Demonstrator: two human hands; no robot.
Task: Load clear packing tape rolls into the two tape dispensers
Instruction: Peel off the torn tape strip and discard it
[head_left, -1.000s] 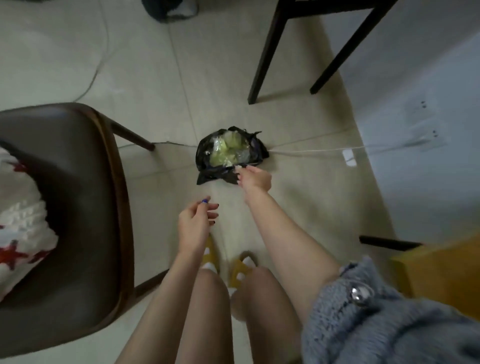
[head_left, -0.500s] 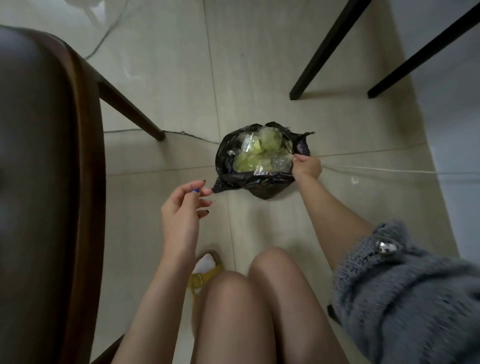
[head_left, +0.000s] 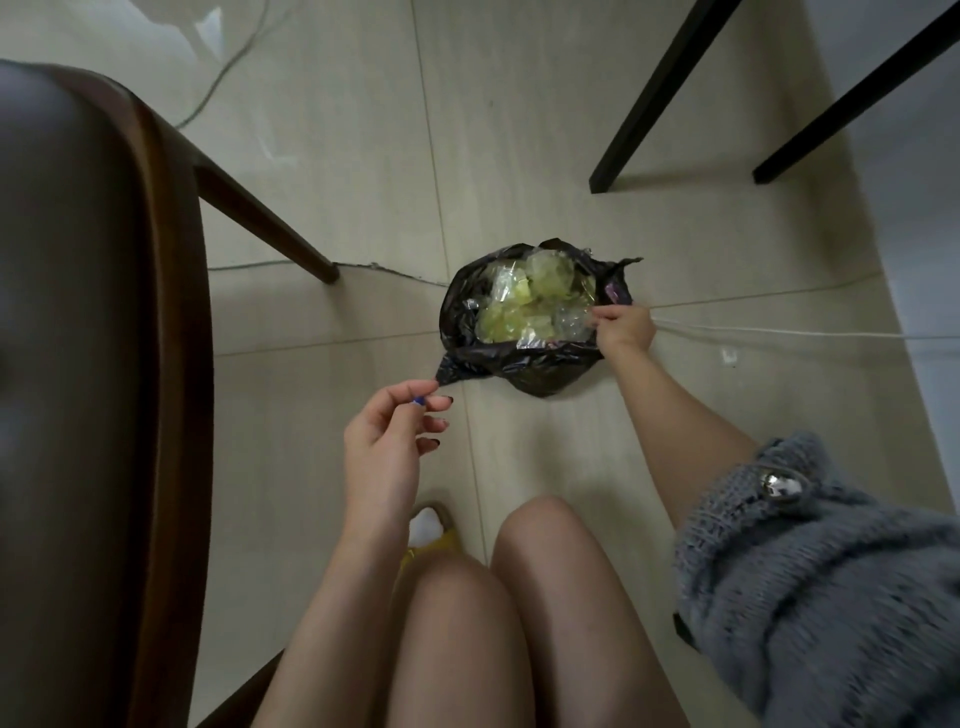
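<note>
A black plastic bag lies open on the tiled floor, holding several yellowish clear tape rolls in crinkled clear wrapping. My right hand grips the bag's right rim, its fingertips at the clear wrapping. My left hand hovers just short of the bag's near-left corner, with a small blue object pinched between thumb and forefinger. No tape dispenser is in view.
A brown chair fills the left side, one leg slanting toward the bag. Black table legs stand at the upper right. A white cable crosses the floor right of the bag. My knees are below.
My right hand went from the bag's near edge to its right rim and spread the opening. My left hand came forward to the bag's left corner. The view shifted closer.
</note>
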